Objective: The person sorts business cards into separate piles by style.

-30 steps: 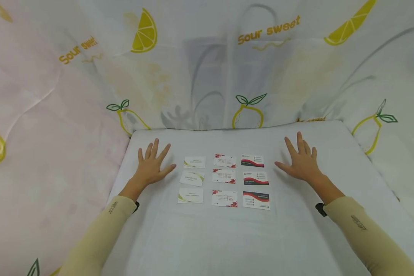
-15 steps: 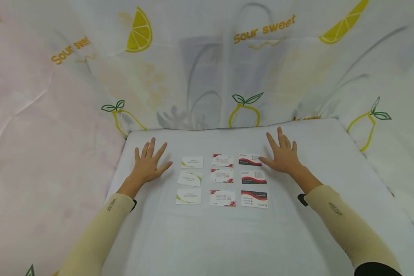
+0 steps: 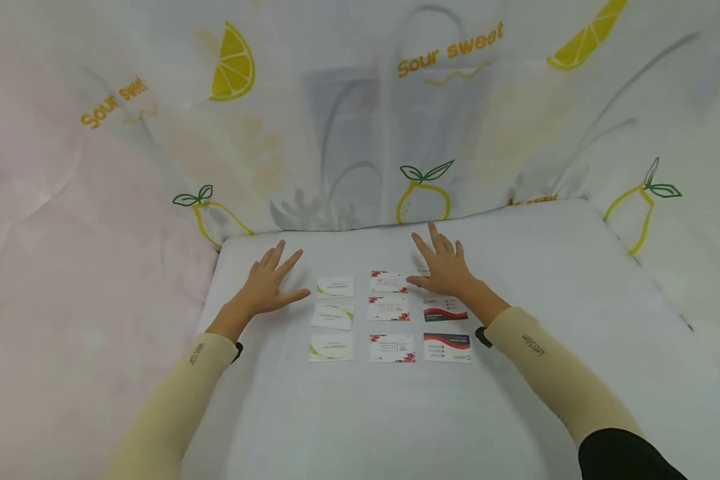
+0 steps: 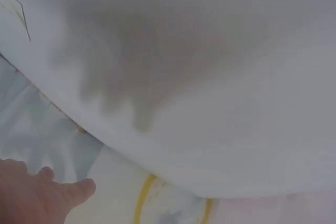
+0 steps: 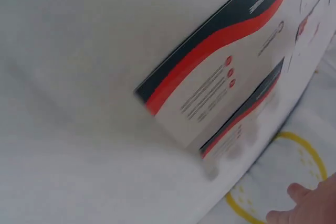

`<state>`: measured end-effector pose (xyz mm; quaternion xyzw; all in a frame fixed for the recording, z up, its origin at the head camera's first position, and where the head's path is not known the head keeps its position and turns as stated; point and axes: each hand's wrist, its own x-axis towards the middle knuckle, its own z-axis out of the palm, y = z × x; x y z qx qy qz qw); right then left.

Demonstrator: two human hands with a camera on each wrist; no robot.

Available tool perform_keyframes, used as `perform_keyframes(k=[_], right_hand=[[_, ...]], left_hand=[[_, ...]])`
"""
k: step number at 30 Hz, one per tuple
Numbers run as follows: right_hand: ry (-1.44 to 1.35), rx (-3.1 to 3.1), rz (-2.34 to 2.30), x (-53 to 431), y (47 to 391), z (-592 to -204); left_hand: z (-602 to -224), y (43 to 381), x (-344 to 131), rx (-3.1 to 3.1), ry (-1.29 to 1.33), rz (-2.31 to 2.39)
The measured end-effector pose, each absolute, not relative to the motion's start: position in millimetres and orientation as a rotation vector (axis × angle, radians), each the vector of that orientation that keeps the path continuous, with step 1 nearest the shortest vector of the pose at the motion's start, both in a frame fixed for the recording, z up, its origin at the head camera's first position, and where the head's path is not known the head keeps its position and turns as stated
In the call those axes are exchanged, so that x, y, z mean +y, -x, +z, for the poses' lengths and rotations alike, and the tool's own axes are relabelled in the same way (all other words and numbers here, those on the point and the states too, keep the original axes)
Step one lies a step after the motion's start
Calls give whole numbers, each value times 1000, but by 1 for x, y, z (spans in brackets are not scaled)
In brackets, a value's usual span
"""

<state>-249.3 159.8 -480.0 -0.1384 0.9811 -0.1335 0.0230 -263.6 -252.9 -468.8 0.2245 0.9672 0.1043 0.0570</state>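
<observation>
Business cards lie on the white tabletop in three columns of three. On the left are white cards with a green curve (image 3: 332, 347), in the middle cards with red flowers (image 3: 393, 348), on the right cards with a red and black wave (image 3: 447, 347). My right hand (image 3: 447, 272), fingers spread, hovers over the far card of the right column and mostly hides it. Its thumb tip overlaps the edge of the far flowered card (image 3: 387, 281). Left of the cards, my left hand (image 3: 265, 288) is spread with nothing in it. Its shadow falls on the table in the left wrist view.
A white-covered table (image 3: 360, 420) stretches under both arms. Behind it and along both sides hangs a cloth (image 3: 336, 133) printed with lemons and lettering. Beige sleeves (image 3: 552, 367) cover both forearms, and a dark band (image 3: 483, 337) shows at the right wrist.
My right hand has moved left from beside the right column to over its far card. The left hand has stayed about in place, its fingers turned slightly rightward. The cards lie as before.
</observation>
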Motion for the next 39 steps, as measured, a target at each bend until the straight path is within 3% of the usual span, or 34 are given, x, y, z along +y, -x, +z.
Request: perform_keyframes(k=[21, 39], right_hand=[[575, 2950, -470, 47, 271, -496], [610, 2726, -477, 9, 277, -498]], left_hand=[[-495, 290, -218, 2755, -615, 688], [-500, 293, -202, 2749, -537, 499]])
